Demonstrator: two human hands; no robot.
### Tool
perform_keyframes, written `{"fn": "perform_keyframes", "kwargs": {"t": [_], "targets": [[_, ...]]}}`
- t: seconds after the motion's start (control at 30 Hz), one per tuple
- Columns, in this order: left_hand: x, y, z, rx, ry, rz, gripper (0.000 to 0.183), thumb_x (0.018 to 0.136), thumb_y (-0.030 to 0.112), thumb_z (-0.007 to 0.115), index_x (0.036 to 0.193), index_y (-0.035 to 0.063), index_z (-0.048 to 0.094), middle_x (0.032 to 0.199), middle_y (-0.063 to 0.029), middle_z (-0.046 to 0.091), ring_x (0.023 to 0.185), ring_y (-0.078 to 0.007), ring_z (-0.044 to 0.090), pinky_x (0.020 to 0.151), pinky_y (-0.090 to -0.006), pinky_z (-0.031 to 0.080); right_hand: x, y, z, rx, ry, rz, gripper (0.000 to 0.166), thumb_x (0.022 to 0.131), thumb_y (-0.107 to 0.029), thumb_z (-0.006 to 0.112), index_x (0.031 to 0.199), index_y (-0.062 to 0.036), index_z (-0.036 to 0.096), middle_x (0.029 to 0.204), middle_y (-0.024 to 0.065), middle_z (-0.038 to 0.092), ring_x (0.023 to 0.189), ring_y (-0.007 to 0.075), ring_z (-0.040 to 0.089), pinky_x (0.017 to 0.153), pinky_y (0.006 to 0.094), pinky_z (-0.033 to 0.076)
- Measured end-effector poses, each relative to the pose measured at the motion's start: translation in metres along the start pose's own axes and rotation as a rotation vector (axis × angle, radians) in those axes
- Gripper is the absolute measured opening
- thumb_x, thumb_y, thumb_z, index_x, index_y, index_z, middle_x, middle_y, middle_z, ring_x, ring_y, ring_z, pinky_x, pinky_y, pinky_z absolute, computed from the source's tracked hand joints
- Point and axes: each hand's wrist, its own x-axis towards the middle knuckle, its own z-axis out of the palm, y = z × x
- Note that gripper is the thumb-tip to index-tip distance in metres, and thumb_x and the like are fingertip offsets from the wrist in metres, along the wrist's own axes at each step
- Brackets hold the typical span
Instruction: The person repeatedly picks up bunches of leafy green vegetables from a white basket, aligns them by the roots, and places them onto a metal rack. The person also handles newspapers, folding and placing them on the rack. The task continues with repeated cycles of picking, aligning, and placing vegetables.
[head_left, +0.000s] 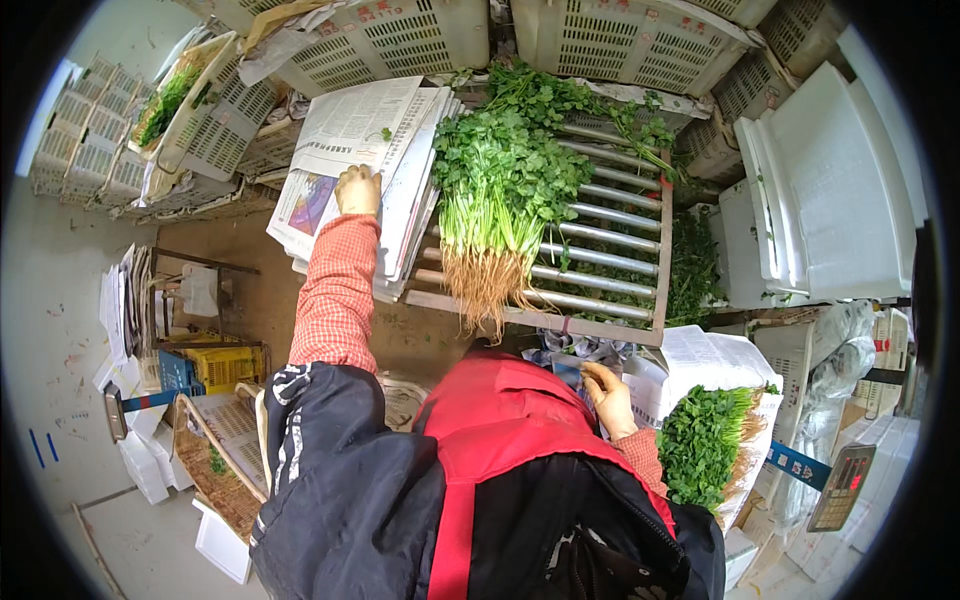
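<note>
My left hand (358, 190), in a pale glove, rests with curled fingers on top of a stack of newspapers (352, 120); whether it pinches a sheet cannot be told. Right of the stack, a bunch of leafy green herbs (510, 180), like celery or cilantro, lies on a rack of metal bars (615, 241), its brown roots towards me. My right hand (607, 397) is low beside my red apron (517, 427), fingers bent near crumpled newspaper (566, 367). Close by on the right, more bunched herbs (701, 446) lie on newspaper (712, 367).
Slotted plastic crates (420, 37) line the back. White foam boxes (825, 187) are stacked at the right, above a scale display (841, 487). Loose greens (694, 262) lie beside the rack. At the left are a crate of greens (172, 97) and a yellow crate (229, 364).
</note>
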Motion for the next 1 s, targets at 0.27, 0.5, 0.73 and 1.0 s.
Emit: {"fn": "perform_keyframes", "kwargs": {"t": [0.27,0.5,0.73,1.0], "targets": [[0.035,0.005,-0.058,-0.046,0.056,0.078,0.021,0.088,0.023,0.053,0.081,0.0067,0.063,0.074,-0.0139,0.065,0.067,-0.0313,0.065,0.059,-0.0461,0.052,0.077,-0.046,0.038,0.031,0.102,-0.140,0.026,0.088,-0.005,0.059,0.114,-0.0015,0.062,0.101,0.0138,0.068,0.092,0.0196,0.066,0.081,0.0289,0.050],[0.091,0.102,-0.233,-1.802,-0.288,0.191,0.020,0.092,0.020,0.055,0.094,0.0007,0.060,0.077,-0.0003,0.057,0.067,-0.0109,0.055,0.062,-0.0250,0.046,0.140,-0.173,0.039,0.097,-0.052,-0.304,0.065,0.085,-0.015,0.066,0.142,-0.0075,0.036,0.131,0.0134,0.054,0.121,0.0206,0.051,0.100,0.0341,0.040],[0.121,0.237,-0.306,-2.368,-0.473,0.251,0.033,0.099,0.015,0.040,0.123,-0.0078,0.043,0.122,-0.0230,0.053,0.116,-0.0352,0.051,0.106,-0.0501,0.041,0.144,-0.239,0.031,0.364,-0.072,-0.448,0.102,0.073,-0.027,0.075,0.151,-0.0124,0.012,0.148,0.0182,0.032,0.138,0.0280,0.031,0.111,0.0421,0.025],[0.080,0.355,-0.362,-2.537,-0.664,0.490,0.031,0.096,0.018,0.047,0.117,-0.0049,0.051,0.113,-0.0196,0.061,0.108,-0.0343,0.058,0.096,-0.0452,0.048,0.121,-0.203,-0.003,0.020,0.546,-0.489,0.084,0.074,-0.018,0.077,0.143,-0.0043,0.031,0.136,0.0184,0.046,0.123,0.0294,0.045,0.103,0.0362,0.036]]}}
